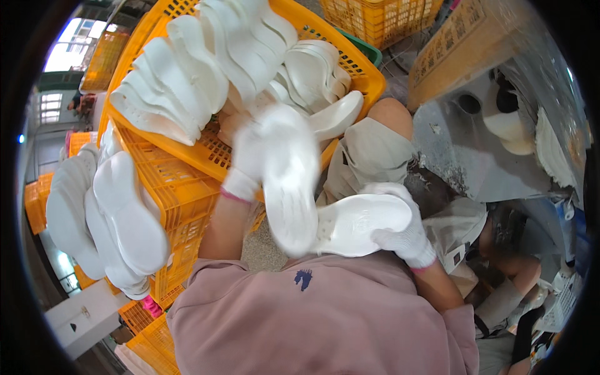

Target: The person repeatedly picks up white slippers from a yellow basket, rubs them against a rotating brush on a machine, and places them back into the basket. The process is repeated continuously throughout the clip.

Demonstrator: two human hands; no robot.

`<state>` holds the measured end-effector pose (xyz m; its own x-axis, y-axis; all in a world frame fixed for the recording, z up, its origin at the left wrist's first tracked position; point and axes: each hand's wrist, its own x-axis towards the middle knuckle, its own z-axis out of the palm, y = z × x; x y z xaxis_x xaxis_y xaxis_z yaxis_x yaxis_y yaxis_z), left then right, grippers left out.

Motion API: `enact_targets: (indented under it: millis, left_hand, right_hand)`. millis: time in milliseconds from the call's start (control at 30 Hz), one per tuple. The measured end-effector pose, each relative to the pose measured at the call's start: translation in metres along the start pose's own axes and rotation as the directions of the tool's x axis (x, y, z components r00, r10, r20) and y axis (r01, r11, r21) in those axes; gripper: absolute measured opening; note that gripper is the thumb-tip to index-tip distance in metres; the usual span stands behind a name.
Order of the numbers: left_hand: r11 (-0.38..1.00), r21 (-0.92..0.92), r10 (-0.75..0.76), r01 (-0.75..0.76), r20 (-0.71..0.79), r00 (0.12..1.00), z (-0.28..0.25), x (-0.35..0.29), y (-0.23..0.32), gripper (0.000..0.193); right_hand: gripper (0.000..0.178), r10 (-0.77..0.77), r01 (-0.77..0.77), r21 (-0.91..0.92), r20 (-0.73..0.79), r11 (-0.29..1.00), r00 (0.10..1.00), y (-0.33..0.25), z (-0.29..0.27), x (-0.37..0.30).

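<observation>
Left hand (250, 153), in a white knit work glove with a pink cuff: fingers are clenching around the upper end of a white moulded foam shoe sole (289, 187), which is hanging downward from the fingers and is smeared by motion blur (its outline is soft, so the exact grip cannot be read finely).

Right hand (403, 228), in a matching white knit glove: fingers are curling over the right end of a second white foam shoe sole (356, 224), which is lying nearly flat, its patterned face turned up, stretching leftward from the fingertips until it is meeting the lower part of the blurred sole.

Just beyond the left fingers, an orange slatted plastic crate (187, 181) is sitting tilted, heaped with stacked white foam soles (206, 69) standing on edge in fanned rows.

Further to the left of the left fingers, another loose batch of white soles (119, 219) is draping over the crate's outer wall.

Beneath both hands, the person's pink sweatshirt (312, 319) is filling the lower picture.

To the right of the right fingers, a grey metal machine housing (475, 156) is standing, with a brown cardboard box (462, 44) above it.

Beyond it, a second orange crate (375, 19) is showing at the upper edge.
</observation>
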<state>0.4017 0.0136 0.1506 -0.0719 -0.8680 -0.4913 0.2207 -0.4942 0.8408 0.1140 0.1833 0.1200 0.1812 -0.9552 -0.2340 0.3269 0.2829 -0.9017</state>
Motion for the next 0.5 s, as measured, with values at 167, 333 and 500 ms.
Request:
enact_targets:
  millis: [167,333,500]
  left_hand:
    - [-0.102,0.949,0.602,-0.298,0.298,0.741,0.022,0.060,0.011,0.042]
    - [-0.044,0.438,0.608,-0.898,0.724,0.324,0.150,-0.001,-0.065,0.051]
    - [0.765,0.149,-0.574,0.626,0.599,0.559,0.328,-0.044,-0.165,0.037]
  right_hand:
    - [0.054,0.051,-0.128,-0.118,-0.505,0.985,0.862,0.006,-0.050,-0.094]
    - [0.044,-0.153,0.024,-0.152,-0.956,0.988,0.251,-0.044,-0.078,-0.177]
    - [0.042,-0.156,-0.049,-0.179,-0.939,0.983,0.307,-0.044,-0.065,-0.187]
